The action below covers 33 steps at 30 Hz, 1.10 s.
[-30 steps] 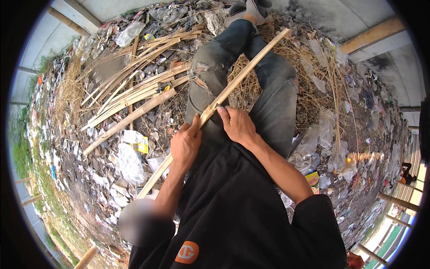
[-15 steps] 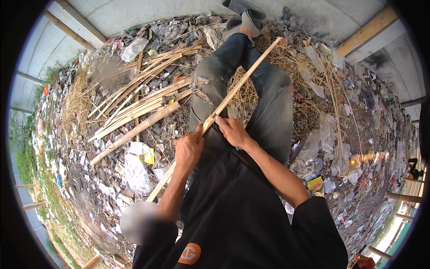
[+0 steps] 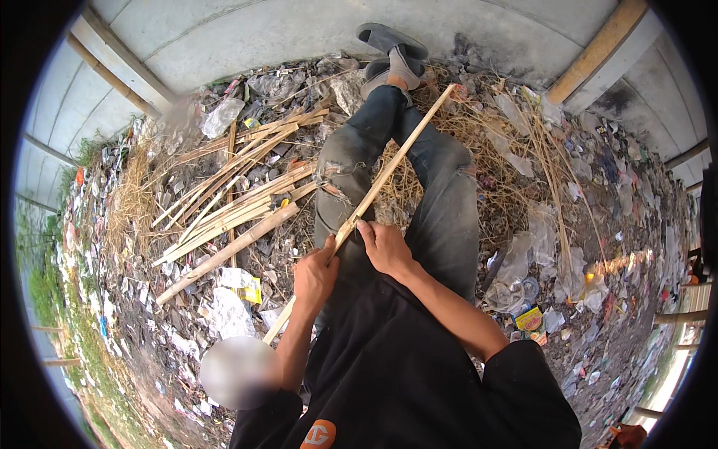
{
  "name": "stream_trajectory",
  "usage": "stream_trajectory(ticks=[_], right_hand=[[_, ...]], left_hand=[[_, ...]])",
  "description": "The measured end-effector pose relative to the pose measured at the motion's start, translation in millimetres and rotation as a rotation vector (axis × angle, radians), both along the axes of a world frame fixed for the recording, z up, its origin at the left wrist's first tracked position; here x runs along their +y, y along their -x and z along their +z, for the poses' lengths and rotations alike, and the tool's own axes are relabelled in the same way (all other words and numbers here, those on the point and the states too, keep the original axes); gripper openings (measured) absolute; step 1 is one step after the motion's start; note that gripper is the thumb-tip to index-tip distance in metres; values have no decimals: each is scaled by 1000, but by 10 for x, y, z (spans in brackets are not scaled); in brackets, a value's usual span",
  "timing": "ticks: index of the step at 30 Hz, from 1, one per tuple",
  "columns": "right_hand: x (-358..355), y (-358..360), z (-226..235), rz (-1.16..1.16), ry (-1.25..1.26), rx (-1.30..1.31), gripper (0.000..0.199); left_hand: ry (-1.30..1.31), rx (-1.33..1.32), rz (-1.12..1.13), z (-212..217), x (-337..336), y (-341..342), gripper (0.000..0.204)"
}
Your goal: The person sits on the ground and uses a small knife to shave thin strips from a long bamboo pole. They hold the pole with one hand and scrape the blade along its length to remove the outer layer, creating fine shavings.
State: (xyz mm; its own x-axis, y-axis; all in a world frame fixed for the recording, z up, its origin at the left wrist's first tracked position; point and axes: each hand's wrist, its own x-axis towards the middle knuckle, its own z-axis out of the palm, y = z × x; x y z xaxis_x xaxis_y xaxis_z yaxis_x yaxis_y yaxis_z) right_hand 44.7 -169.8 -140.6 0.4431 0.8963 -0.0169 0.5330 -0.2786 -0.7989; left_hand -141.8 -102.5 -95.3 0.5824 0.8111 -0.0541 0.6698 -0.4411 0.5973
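A long, pale bamboo strip [image 3: 396, 163] lies slantwise over my thighs, from beside my left forearm up past my knees. My left hand [image 3: 315, 278] is closed round its lower part, thumb along the strip. Just above, a split or notch shows in the strip, with my right hand [image 3: 387, 248] touching it there. The fingers of that hand are curled shut; whatever they hold is hidden. Below my left wrist, the lower end of the strip passes behind my forearm.
To the left lie several split bamboo strips [image 3: 232, 217] and a thicker bamboo pole [image 3: 228, 254]. Plastic scraps and dry straw [image 3: 497, 157] litter the ground. A grey concrete wall [image 3: 299, 34] stands beyond my feet, with a bamboo post [image 3: 598, 52] at the right.
My right hand has slid slightly down along the strip, toward my left hand. A small bluish bit seen at its fingertips earlier no longer shows. The view has shifted slightly.
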Motion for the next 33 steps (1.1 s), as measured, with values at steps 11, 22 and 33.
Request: stream_trajectory(ticks=[11,22,33], right_hand=[[-36,-256,-4,200,189,1142,57],[70,-240,270,171,-165,346,57],[269,-377,328,383,-166,157,35]], left_hand=[[21,49,1,-18,-1,3,49],[-118,74,-9,-97,-67,32,51],[52,40,-46,47,-66,48,53]])
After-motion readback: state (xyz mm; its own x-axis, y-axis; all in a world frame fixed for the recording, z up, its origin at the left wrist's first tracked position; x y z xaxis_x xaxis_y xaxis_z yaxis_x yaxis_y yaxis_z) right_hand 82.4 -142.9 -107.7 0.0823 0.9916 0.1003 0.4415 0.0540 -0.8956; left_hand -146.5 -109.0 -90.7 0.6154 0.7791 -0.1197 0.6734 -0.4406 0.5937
